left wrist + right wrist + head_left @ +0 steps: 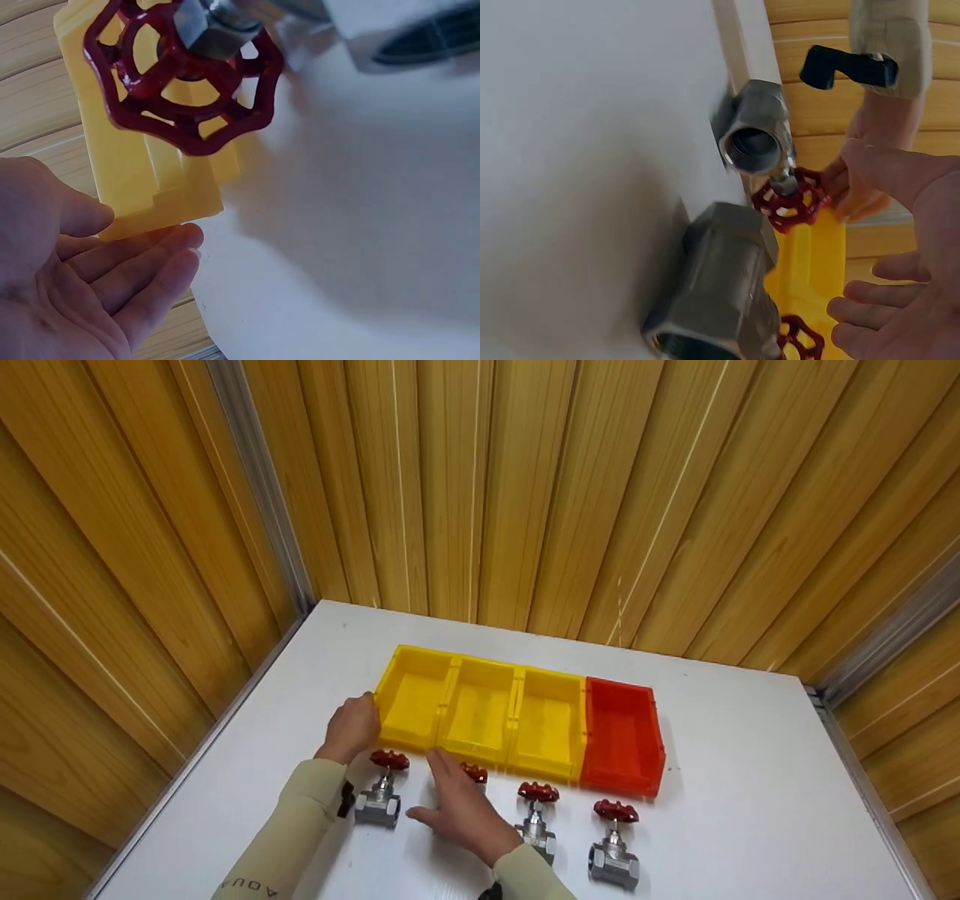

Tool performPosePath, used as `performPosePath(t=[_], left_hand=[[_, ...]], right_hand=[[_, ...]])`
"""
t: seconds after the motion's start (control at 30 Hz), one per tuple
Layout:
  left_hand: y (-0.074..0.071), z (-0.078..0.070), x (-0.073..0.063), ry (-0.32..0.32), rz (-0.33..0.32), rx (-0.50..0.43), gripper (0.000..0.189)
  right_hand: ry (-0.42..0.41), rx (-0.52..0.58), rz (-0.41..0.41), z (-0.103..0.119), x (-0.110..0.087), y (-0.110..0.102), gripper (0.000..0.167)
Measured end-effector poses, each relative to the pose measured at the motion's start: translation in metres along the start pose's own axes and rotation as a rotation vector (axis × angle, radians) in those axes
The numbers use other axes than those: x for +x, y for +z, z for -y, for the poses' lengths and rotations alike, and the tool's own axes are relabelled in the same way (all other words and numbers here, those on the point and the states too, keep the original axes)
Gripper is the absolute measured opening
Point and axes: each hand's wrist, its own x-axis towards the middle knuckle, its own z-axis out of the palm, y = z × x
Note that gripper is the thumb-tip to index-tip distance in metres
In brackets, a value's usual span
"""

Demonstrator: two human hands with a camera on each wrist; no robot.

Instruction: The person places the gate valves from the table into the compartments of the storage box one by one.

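Three yellow bins [480, 712] and a red bin [622, 739] stand side by side in a row on a white tabletop. At the row's left end, my left hand [350, 729] touches the outer side of the leftmost yellow bin [124, 180]. Its thumb lies by the bin's edge, its fingers loosely extended along the side. My right hand [469, 814] is spread before the second yellow bin, fingertips near its front edge, and holds nothing. It mostly covers a gate valve whose red handwheel [475, 772] peeks out behind it.
Several gate valves with red handwheels line up in front of the bins: one valve [379, 802] near the left wrist, another [535, 829] right of the right hand, one [615, 855] before the red bin. Wood-look panels [525, 495] wall the table's back and sides.
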Motion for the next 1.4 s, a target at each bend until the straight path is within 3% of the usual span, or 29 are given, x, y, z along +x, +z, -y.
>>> performPosePath(t=[0.33, 0.67, 1.17, 1.4], left_hand=[[0.0, -0.001, 0.005, 0.011, -0.044, 0.005, 0.028], [0.0, 0.0, 0.009, 0.102, -0.123, 0.026, 0.025], [0.001, -0.001, 0.016, 0.058, -0.076, 0.105, 0.028], [-0.001, -0.002, 0.016, 0.04, -0.064, 0.112, 0.025]], right_hand=[[0.026, -0.029, 0.02, 0.007, 0.024, 0.027, 0.105], [-0.078, -0.096, 0.02, 0.005, 0.03, 0.039, 0.117], [-0.228, -0.254, -0.004, 0.012, 0.039, 0.051, 0.108], [-0.243, -0.327, -0.012, 0.014, 0.04, 0.051, 0.106]])
